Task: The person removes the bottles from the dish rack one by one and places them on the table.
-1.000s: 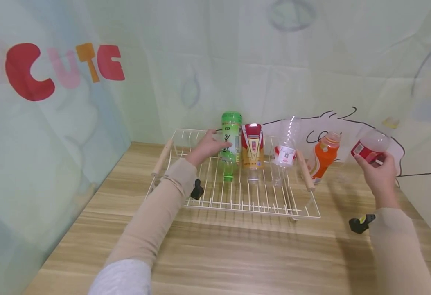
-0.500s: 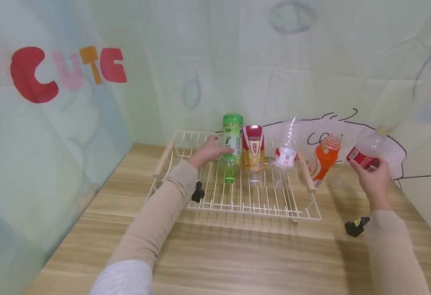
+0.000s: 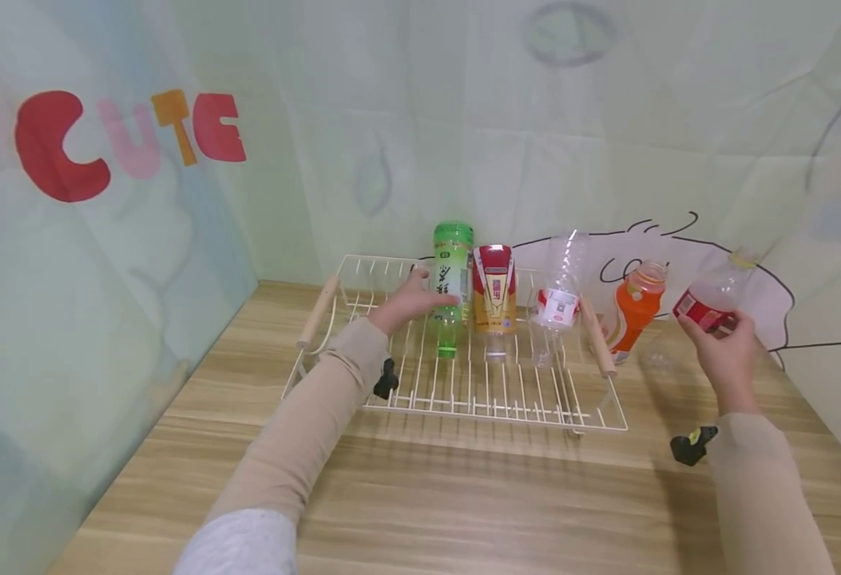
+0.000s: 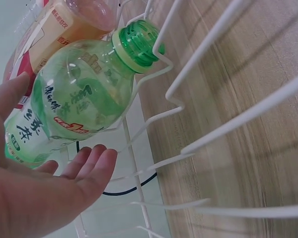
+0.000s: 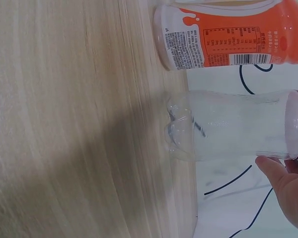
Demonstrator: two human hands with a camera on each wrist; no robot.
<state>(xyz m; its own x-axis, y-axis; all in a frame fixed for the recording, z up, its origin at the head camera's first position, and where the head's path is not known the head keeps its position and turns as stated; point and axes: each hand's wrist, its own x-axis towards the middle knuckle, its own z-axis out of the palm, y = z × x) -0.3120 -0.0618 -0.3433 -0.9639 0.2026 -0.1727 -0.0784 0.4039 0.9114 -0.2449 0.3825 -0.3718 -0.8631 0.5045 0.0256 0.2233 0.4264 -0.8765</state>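
Observation:
My right hand (image 3: 729, 355) grips a clear bottle with a red label (image 3: 705, 307) around that label, at the right of the head view. Its see-through base (image 5: 181, 126) shows at the table surface in the right wrist view. Right beside it stands an orange-labelled bottle (image 3: 634, 310). On the white wire rack (image 3: 463, 411), a green tea bottle (image 3: 451, 271) leans neck down. Beside it my left hand (image 3: 413, 299) has its thumb and fingers spread around the bottle's side, not curled round it. The green bottle's threaded neck (image 4: 139, 44) sits among the wires.
A red and gold bottle (image 3: 494, 291) and a clear bottle with a red and white label (image 3: 557, 307) also lean in the rack. Wooden handles (image 3: 598, 339) flank the rack. A printed cloth (image 3: 305, 160) hangs behind the wooden table (image 3: 463, 495).
My right hand has moved left and a little down with the red-labelled bottle, which now stands more upright. My left hand has shifted only slightly beside the green bottle.

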